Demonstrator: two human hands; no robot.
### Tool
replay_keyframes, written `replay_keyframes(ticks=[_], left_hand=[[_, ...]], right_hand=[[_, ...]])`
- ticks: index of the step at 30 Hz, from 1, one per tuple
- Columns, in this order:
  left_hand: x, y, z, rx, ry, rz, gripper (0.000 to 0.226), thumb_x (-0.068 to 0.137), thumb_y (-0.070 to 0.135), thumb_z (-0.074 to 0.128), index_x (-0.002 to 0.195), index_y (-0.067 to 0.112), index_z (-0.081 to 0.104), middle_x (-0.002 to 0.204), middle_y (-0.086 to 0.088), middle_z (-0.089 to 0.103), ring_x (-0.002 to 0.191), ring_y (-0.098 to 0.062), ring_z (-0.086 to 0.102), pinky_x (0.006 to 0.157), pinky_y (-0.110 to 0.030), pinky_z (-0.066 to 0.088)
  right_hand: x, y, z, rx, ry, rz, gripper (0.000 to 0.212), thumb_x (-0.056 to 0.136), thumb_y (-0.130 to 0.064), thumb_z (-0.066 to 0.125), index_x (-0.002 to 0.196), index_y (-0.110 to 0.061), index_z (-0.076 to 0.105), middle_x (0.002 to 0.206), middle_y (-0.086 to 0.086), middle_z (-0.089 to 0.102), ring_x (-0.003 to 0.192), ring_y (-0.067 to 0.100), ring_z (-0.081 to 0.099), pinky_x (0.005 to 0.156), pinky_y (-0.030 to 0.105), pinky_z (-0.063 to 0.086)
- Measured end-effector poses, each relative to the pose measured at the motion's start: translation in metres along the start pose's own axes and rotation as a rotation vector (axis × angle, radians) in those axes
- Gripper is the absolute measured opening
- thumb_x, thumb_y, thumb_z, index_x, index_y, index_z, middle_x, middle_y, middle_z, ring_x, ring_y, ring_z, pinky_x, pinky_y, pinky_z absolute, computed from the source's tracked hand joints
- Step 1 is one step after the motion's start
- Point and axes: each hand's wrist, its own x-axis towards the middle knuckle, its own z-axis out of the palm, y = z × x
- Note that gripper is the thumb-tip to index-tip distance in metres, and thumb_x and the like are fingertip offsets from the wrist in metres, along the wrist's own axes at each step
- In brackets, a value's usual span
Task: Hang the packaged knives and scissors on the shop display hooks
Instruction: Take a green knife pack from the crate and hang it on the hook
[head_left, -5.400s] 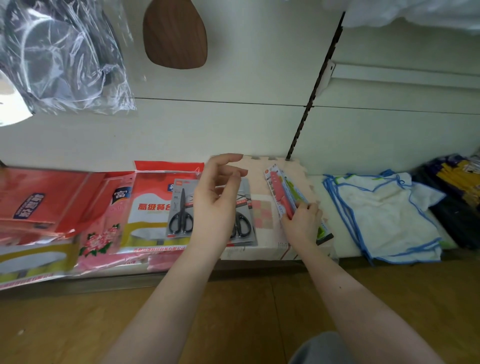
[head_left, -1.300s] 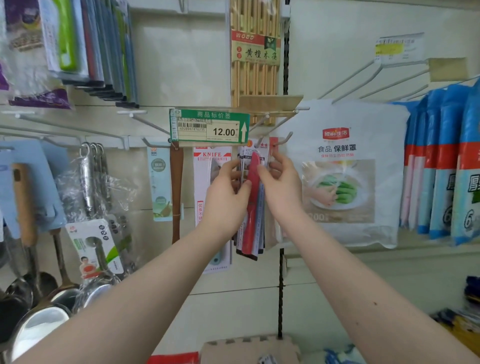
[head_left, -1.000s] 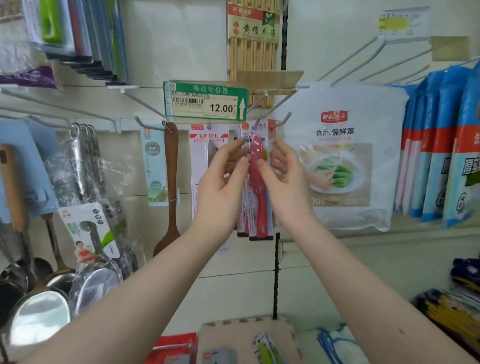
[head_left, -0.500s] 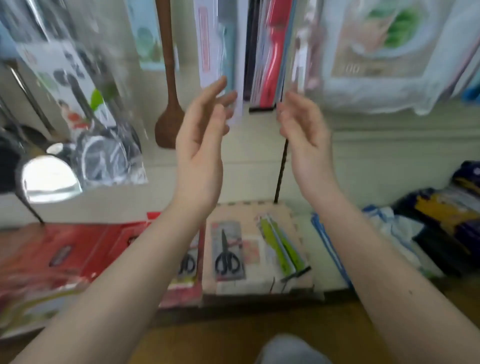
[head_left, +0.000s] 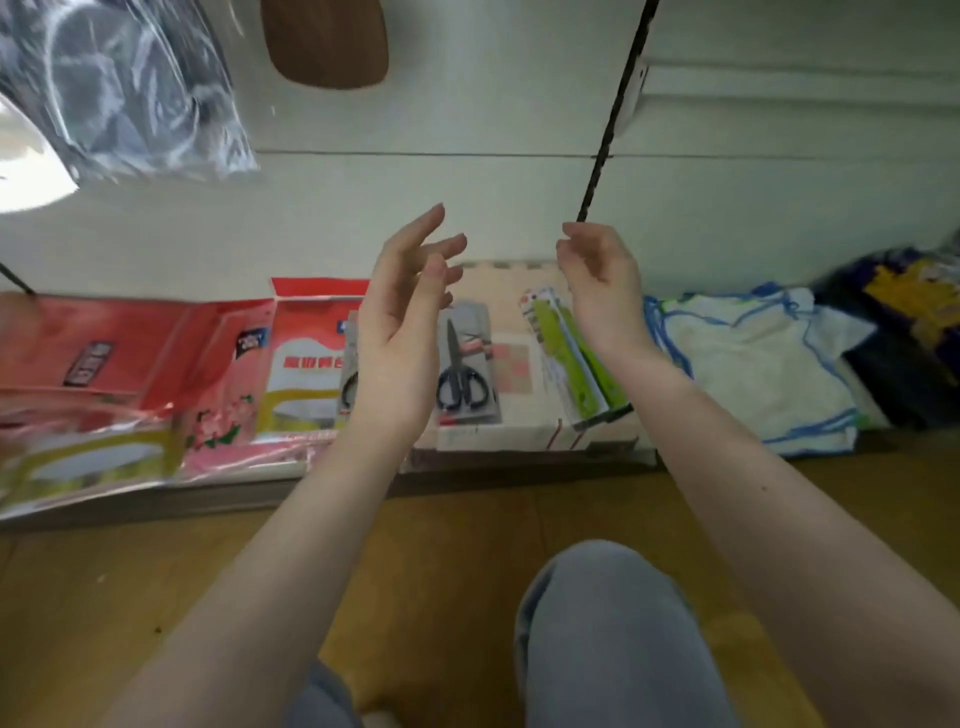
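A packaged pair of black-handled scissors (head_left: 464, 371) lies flat on a beige foam mat stack (head_left: 514, 366) on the low shelf. Another scissors pack (head_left: 349, 387) peeks out behind my left wrist. Green-handled packaged knives (head_left: 576, 353) lie stacked on the mat's right side. My left hand (head_left: 402, 317) hovers above the scissors with relaxed fingers and holds nothing. My right hand (head_left: 597, 286) hangs above the green knives, fingers loosely curled, also empty. The display hooks are out of view.
Red and pink packaged goods (head_left: 156, 374) fill the shelf's left part. White cloths with blue edging (head_left: 758, 364) and dark packs (head_left: 909, 332) lie to the right. A wooden utensil (head_left: 324, 44) and wrapped items (head_left: 114, 88) hang above. My knee (head_left: 613, 634) is over the wooden floor.
The red knife pack went onto the hook and both hands let go. My view then dropped to the low shelf, and both empty hands came down over the scissors and green knives.
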Motion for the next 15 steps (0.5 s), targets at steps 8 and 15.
replay_keyframes(ticks=[8,15], left_hand=[[-0.001,-0.033,0.004,-0.007,-0.037,-0.083,0.033,0.100,0.022,0.041,0.132,0.021,0.045,0.114,-0.001,0.064,0.108,-0.011,0.062,0.096,-0.030,0.051],[0.005,-0.047,-0.003,0.046,-0.100,-0.111,0.034,0.099,0.023,0.042,0.133,0.022,0.046,0.110,0.000,0.064,0.106,-0.010,0.061,0.092,-0.024,0.051]], right_hand=[[-0.007,0.065,0.008,-0.368,-0.030,0.197,0.033,0.095,-0.019,0.048,0.124,-0.006,0.054,0.122,0.011,0.060,0.110,0.022,0.056,0.085,0.021,0.038],[-0.013,0.116,0.001,-0.867,-0.063,0.286,0.040,0.089,-0.030,0.056,0.120,-0.004,0.057,0.122,0.019,0.049,0.112,0.034,0.048,0.095,0.046,0.045]])
